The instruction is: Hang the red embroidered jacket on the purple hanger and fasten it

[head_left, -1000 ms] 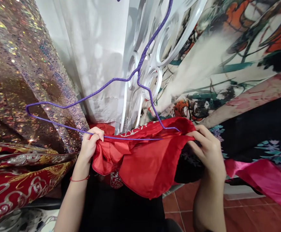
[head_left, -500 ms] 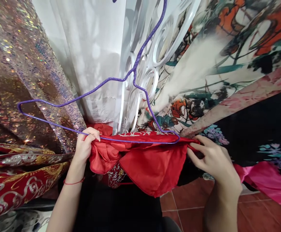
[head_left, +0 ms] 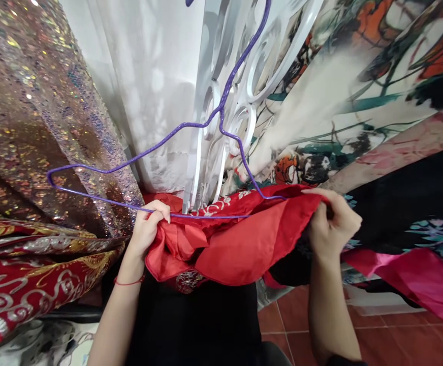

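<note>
At the far left hangs a sequined cloth (head_left: 46,101), and below it lies a red embroidered cloth (head_left: 34,284) with gold and silver patterns. In front of the sequins is the left end of a purple hanger (head_left: 164,141), with nothing hung on this end. The left hand (head_left: 151,223), with a thin red bracelet (head_left: 130,281) on its wrist, is curled around the lower bar of the hanger; whether it also pinches cloth, I cannot tell. Just right of it, between both hands, is a red garment (head_left: 240,249), its silver embroidery on the farther side. The right end of the hanger goes into this garment, where its tip is hidden. Behind stands a white scrollwork frame (head_left: 252,81), and next to it a flower-printed cloth (head_left: 320,112). The right hand (head_left: 331,218) holds the upper right edge of the garment between its bent fingers and thumb. Below are reddish floor tiles (head_left: 301,330); farther right, a pink cloth (head_left: 408,284) hangs.
</note>
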Available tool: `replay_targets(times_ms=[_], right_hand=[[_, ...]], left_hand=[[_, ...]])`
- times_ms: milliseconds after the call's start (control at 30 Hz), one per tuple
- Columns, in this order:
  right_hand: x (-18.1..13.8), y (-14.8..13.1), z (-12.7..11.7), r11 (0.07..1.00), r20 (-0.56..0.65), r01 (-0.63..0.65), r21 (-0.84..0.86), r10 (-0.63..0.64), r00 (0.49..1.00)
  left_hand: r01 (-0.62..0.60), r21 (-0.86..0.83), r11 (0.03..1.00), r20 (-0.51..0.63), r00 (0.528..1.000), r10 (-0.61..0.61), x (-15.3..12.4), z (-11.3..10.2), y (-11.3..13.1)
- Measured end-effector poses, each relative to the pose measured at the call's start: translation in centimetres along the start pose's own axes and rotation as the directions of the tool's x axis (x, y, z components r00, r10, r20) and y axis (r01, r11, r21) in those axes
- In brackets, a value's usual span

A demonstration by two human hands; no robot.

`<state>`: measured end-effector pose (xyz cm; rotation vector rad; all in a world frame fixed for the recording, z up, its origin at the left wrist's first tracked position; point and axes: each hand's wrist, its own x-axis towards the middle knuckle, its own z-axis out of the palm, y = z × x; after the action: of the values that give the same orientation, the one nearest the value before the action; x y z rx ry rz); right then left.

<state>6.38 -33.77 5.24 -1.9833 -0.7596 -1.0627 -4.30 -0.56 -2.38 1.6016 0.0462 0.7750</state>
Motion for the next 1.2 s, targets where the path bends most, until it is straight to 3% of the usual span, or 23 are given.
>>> replay_targets(times_ms=[67, 233, 467, 567, 667, 767, 933, 1000, 1033, 1133, 1200], right_hand=[[1.1, -1.6, 1.9, 0.999, -0.002, 0.014, 0.048, -0.014, 1.0], [2.5, -4.8, 5.1, 0.988, 0.252, -0.001, 0.152, -0.038, 0.967], [1.6, -3.6, 5.2, 0.999, 0.2, 0.022, -0.046, -0.012, 0.98], [1.6, -3.6, 5.5, 0.997, 0.253, 0.067, -0.047, -0.053, 0.966], [1.7, -4.0, 6.2, 0.992, 0.321, 0.115, -0.061, -0.09, 0.943], [1.6, -4.3, 6.8, 0.979, 0.334, 0.146, -0.139, -0.093, 0.938], [1.4, -4.0, 6.6, 0.931, 0.328, 0.25, -0.266, -0.156, 0.932], [1.5, -3.8, 6.2, 0.902, 0.324, 0.322, -0.287, -0.225, 0.919], [1.6, -3.7, 6.0, 0.887, 0.315, 0.366, -0.281, -0.275, 0.908], [2.0, -3.3, 5.2, 0.822, 0.267, 0.498, -0.276, -0.432, 0.861], [2.4, -3.0, 4.7, 0.76, 0.233, 0.557, -0.335, -0.506, 0.83]], left_hand=[[0.01, 0.005, 1.0, 0.006, 1.0, -0.01, -0.5, 0.3, -0.1], [0.023, 0.0, 1.0, -0.031, 0.999, -0.023, -0.9, 0.1, -0.4], [0.053, 0.03, 0.998, 0.051, 0.997, -0.054, 0.1, -1.1, 1.4], [0.099, 0.087, 0.991, 0.09, 0.99, -0.107, -0.7, -2.5, 0.3], [0.183, 0.309, 0.933, -0.011, 0.982, -0.189, -2.4, -4.6, -2.1], [0.413, 0.496, 0.764, -0.194, 0.91, -0.366, -4.7, -6.2, -3.7], [0.621, 0.568, 0.541, -0.251, 0.756, -0.604, -7.7, -6.0, -2.8], [0.68, 0.538, 0.498, -0.294, 0.705, -0.646, -7.8, -5.6, -2.4], [0.689, 0.521, 0.505, -0.301, 0.701, -0.646, -7.5, -5.5, -2.4], [0.662, 0.221, 0.716, -0.277, 0.747, -0.605, -5.1, -5.4, -3.1], [0.537, -0.157, 0.829, -0.296, 0.775, -0.558, -2.8, -5.7, -3.6]])
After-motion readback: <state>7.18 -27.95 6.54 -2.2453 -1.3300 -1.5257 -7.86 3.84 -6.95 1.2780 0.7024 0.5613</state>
